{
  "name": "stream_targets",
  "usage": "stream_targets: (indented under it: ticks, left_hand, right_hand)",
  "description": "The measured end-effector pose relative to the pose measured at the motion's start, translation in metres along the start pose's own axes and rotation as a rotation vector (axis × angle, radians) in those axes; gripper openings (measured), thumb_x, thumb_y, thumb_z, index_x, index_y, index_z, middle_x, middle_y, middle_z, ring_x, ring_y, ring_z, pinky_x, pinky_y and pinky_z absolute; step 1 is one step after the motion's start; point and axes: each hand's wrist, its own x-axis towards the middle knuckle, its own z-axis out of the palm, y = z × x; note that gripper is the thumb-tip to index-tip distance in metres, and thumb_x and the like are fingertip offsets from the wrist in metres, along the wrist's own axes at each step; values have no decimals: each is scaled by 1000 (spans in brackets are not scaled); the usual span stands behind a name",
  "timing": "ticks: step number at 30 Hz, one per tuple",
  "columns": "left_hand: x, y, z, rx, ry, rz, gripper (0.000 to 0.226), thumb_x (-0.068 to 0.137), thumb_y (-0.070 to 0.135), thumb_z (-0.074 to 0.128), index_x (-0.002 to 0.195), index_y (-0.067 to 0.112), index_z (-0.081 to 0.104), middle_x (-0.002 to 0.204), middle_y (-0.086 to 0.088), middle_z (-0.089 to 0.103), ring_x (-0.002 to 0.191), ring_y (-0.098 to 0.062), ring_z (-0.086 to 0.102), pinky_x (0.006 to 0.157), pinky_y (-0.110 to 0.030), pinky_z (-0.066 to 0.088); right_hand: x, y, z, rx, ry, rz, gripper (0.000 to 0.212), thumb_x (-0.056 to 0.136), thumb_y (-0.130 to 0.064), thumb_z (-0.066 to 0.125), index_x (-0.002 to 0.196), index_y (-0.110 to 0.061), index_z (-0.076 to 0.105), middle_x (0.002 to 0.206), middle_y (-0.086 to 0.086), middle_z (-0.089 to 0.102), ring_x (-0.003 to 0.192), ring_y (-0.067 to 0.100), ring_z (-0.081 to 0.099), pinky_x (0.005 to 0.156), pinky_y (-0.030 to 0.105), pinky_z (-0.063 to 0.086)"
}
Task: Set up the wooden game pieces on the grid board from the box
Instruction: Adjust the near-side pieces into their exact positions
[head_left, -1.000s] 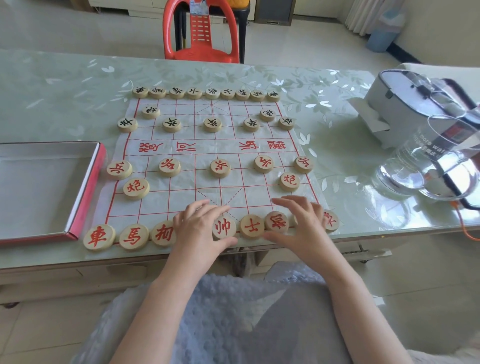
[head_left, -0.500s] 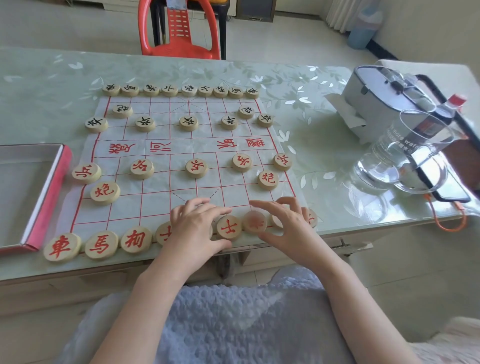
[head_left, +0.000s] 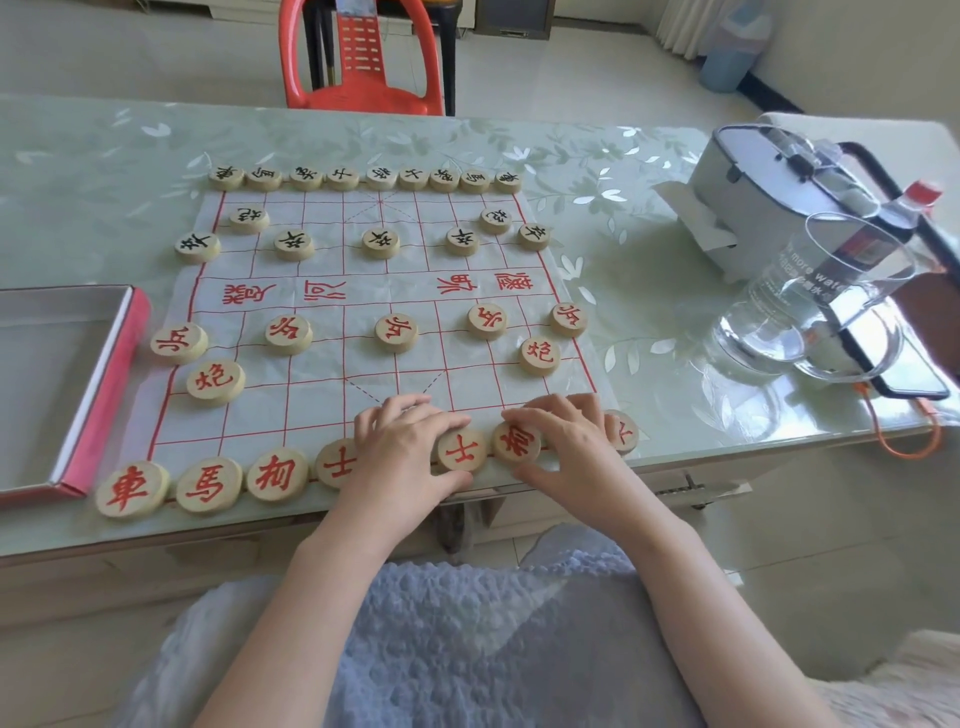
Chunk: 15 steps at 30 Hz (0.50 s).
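Wooden red piece (head_left: 517, 441), bottom centre, sits pinched by the right hand (head_left: 571, 441); the left hand (head_left: 405, 452) curls nearby, grip hidden. Crowded fingers could nudge the next piece (head_left: 461, 451) off line.

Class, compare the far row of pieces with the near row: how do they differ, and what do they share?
The far row bears black characters; the near row, red. The far row lies untouched, all nine pieces showing; the near row is partly covered by the left hand and right hand. Both are lines of round wooden discs at the board's edges.
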Motion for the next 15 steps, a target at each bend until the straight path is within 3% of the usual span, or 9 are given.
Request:
stream_targets:
  ticks: [6,15]
  left_hand:
    - [0,2,-2,-18,-9,-10,56,76,43,68,129,36,48,135,12,44,131,-5,22,96,-23,9]
    - [-1,4,-3,-27,-13,-14,55,78,41,67,129,35,48,136,12,43,131,-5,21,95,-23,8]
  right_hand:
    - [7,-2,2,-63,68,83,59,64,-53,72,114,-28,53,129,-7,32,119,15,15,95,29,13]
    - [4,1,1,-43,68,138,60,61,-55,74,110,-26,54,128,-4,32,121,19,19,92,29,11]
